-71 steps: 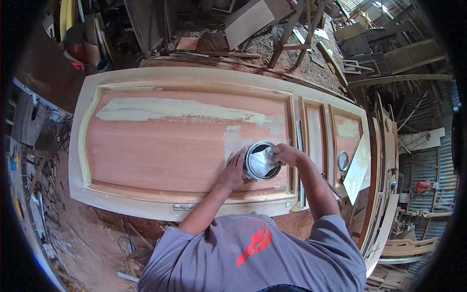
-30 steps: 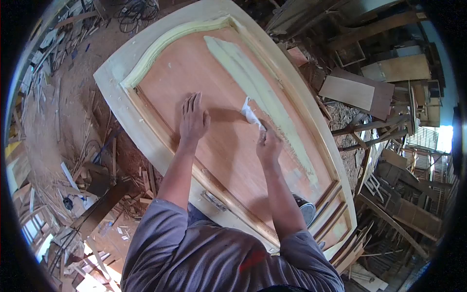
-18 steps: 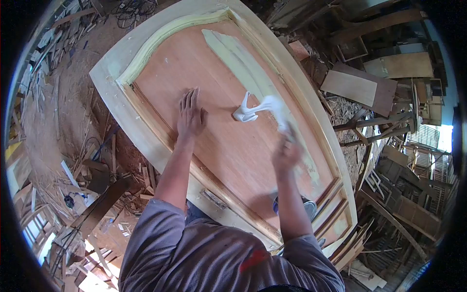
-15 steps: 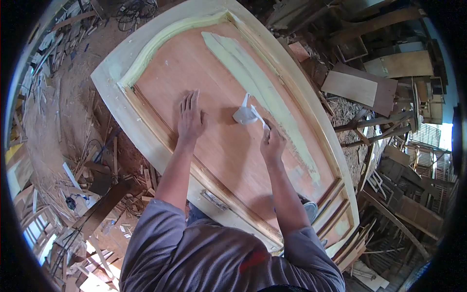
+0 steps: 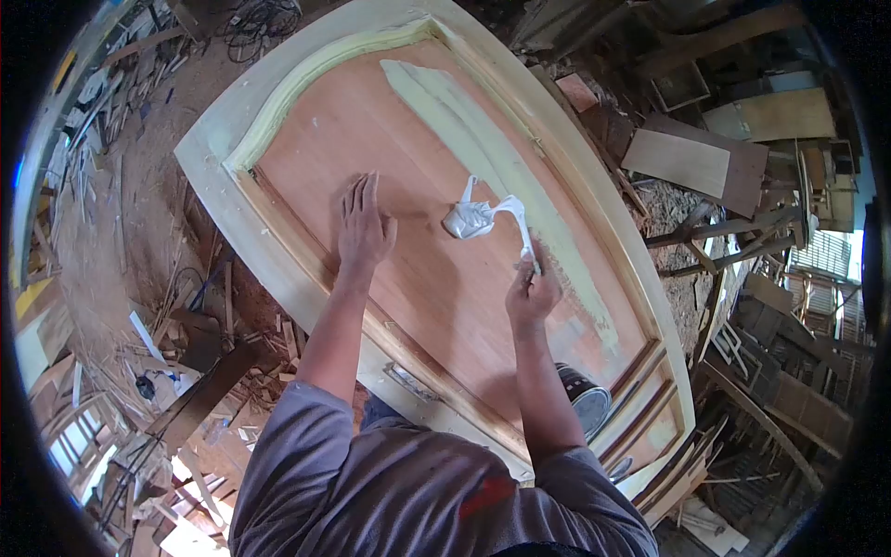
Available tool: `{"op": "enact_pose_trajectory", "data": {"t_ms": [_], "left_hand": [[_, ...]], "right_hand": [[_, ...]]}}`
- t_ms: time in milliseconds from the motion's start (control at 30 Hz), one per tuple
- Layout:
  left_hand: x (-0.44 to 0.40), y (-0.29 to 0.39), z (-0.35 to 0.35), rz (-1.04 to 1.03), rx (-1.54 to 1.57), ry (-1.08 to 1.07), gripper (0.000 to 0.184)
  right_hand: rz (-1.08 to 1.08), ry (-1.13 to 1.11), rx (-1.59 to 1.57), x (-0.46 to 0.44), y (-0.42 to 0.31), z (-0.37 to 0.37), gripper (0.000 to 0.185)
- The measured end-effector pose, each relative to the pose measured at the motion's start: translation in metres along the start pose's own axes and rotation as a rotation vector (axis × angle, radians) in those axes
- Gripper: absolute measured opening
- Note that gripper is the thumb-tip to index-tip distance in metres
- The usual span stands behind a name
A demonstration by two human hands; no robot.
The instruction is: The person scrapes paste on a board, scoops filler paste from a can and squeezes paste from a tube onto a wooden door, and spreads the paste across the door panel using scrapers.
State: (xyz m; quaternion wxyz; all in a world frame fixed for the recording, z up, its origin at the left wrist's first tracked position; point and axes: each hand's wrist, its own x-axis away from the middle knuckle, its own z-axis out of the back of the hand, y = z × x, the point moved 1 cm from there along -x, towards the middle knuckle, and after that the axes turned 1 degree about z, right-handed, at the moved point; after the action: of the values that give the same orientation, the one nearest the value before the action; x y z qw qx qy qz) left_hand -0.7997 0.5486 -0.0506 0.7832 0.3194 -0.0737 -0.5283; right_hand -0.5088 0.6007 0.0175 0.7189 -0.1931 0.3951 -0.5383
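Note:
A wooden door [image 5: 297,139] with a reddish recessed panel lies in front of me. My left hand [image 5: 365,223] rests flat on the panel, its fingers stretched out and holding nothing. On the panel, right of that hand, is a glossy white mound of putty [image 5: 469,219]. My right hand [image 5: 535,290] pinches a small thin tool [image 5: 527,260], mostly hidden by the fingers; its exact kind is unclear. A curved white trail runs between the mound and this tool. Just beyond the right hand stretches a long pale yellow-green patch of filler [image 5: 492,158].
A dark round tin [image 5: 587,401] stands on the door beside my right forearm, partly hidden by it. Wood scraps [image 5: 200,408] litter the floor at left. Boards [image 5: 682,165] and timber are piled at right. Cables [image 5: 260,28] lie coiled at the top left.
My right hand has moved right and toward me, away from the putty mound. The white trail is now longer and curved. More of the tin shows. My left hand has stayed put.

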Motion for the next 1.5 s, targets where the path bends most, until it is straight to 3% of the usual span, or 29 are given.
{"op": "enact_pose_trajectory", "data": {"t_ms": [100,133,233,367,500,533,667,767,967,1200,1333,1433,1500], "left_hand": [[-0.001,0.002,-0.001,-0.017,0.005,0.012,0.076],[-0.006,-0.001,-0.001,-0.016,-0.008,0.012,0.077],[-0.004,-0.002,-0.002,-0.02,-0.028,0.0,0.078],[-0.006,0.0,-0.002,-0.021,-0.03,-0.001,0.076],[0.001,-0.004,-0.003,-0.006,-0.045,-0.015,0.075],[-0.004,-0.002,-0.004,-0.015,-0.038,-0.004,0.075],[-0.006,-0.002,0.001,-0.001,-0.026,-0.011,0.075],[-0.005,0.003,-0.001,-0.027,-0.039,-0.005,0.076],[-0.005,0.004,-0.001,-0.058,-0.032,0.008,0.076],[-0.007,0.002,-0.001,-0.039,-0.066,-0.011,0.078],[-0.004,0.003,0.0,-0.002,-0.036,-0.036,0.079],[-0.004,0.003,0.002,-0.027,-0.065,-0.038,0.08],[0.001,0.004,0.001,-0.025,-0.052,-0.039,0.079]], "right_hand": [[0.117,-0.279,0.347,0.0,0.031,-0.011,0.03],[0.09,-0.128,0.188,0.002,0.024,-0.009,0.03],[-0.056,0.045,-0.052,0.008,0.011,-0.001,0.026],[-0.093,-0.205,0.131,0.016,0.032,-0.01,0.027],[0.202,-0.073,0.165,0.011,0.013,-0.001,0.041],[0.162,-0.165,0.171,0.016,0.028,-0.007,0.049],[0.25,-0.063,0.132,0.017,0.025,-0.002,0.06],[0.171,-0.173,0.194,0.027,0.035,-0.004,0.062],[0.13,-0.134,0.171,0.048,0.038,0.0,0.061],[0.155,-0.121,0.214,0.046,0.044,-0.002,0.059],[0.167,-0.276,0.313,0.056,0.052,0.002,0.06],[0.215,-0.194,0.306,0.06,0.055,0.003,0.063],[0.187,-0.332,0.43,0.068,0.056,0.005,0.059]]}}
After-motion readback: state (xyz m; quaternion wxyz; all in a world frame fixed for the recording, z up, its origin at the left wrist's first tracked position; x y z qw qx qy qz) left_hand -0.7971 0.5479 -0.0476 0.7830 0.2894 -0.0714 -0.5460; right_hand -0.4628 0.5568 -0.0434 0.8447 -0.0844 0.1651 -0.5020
